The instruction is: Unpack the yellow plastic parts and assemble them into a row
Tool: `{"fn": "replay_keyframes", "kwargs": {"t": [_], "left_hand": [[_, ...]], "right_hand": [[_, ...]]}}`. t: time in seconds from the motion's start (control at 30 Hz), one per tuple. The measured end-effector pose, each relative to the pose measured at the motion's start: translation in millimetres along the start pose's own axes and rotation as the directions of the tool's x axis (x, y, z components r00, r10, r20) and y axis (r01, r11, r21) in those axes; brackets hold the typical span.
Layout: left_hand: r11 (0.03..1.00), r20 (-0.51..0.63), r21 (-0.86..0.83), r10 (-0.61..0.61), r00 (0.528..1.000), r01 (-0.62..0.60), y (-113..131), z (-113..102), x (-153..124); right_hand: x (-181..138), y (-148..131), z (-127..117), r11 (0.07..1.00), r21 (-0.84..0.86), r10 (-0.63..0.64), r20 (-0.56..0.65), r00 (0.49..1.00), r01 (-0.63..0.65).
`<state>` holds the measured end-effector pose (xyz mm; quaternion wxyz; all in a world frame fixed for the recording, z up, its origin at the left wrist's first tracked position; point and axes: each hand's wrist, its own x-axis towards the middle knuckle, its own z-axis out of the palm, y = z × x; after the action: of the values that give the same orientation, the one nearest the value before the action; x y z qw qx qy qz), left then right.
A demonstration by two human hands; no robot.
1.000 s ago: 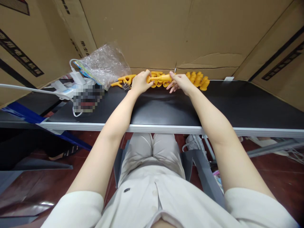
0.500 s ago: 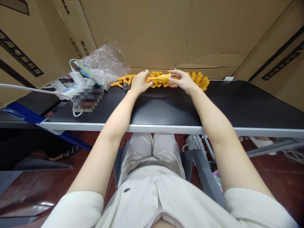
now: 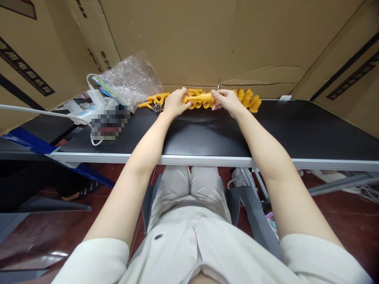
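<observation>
A yellow ribbed plastic handle-like piece [image 3: 204, 97] lies level between my two hands, held above the black tabletop. My left hand [image 3: 175, 101] is closed around its narrow left end, thumb pointing right. The fingers of my right hand [image 3: 227, 101] are pinched on its thicker right end. Behind and below it stands a row of yellow parts with round openings [image 3: 198, 105], partly hidden by my hands. Yellow forked pieces [image 3: 158, 98] lie left of my left hand, beside a small pile of dark metal bits [image 3: 158, 107]. More yellow knobbed pieces [image 3: 248, 98] line up right of my right hand.
A clear plastic bag [image 3: 133, 81] leans at the back left. Beside it are a white power strip with plugs [image 3: 96, 98] and a blurred-out object [image 3: 110, 123]. Cardboard walls [image 3: 183, 43] enclose the table [image 3: 310, 134]. A thin pointed object [image 3: 218, 85] sticks up behind my right hand.
My right hand's fingers have shifted and curled closer around the right end of the yellow piece. My left hand keeps its grip in the same place.
</observation>
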<state>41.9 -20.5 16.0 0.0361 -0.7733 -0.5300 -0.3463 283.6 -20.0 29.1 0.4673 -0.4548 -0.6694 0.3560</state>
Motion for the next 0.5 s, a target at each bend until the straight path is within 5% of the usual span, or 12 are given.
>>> {"fn": "replay_keyframes", "kwargs": {"t": [0.5], "left_hand": [[1.000,0.011,-0.006,-0.014,1.000,0.015,5,-3,-2]], "right_hand": [[-5,-4,-4,0.999,-0.040,0.035,0.042,0.998,-0.034]]}}
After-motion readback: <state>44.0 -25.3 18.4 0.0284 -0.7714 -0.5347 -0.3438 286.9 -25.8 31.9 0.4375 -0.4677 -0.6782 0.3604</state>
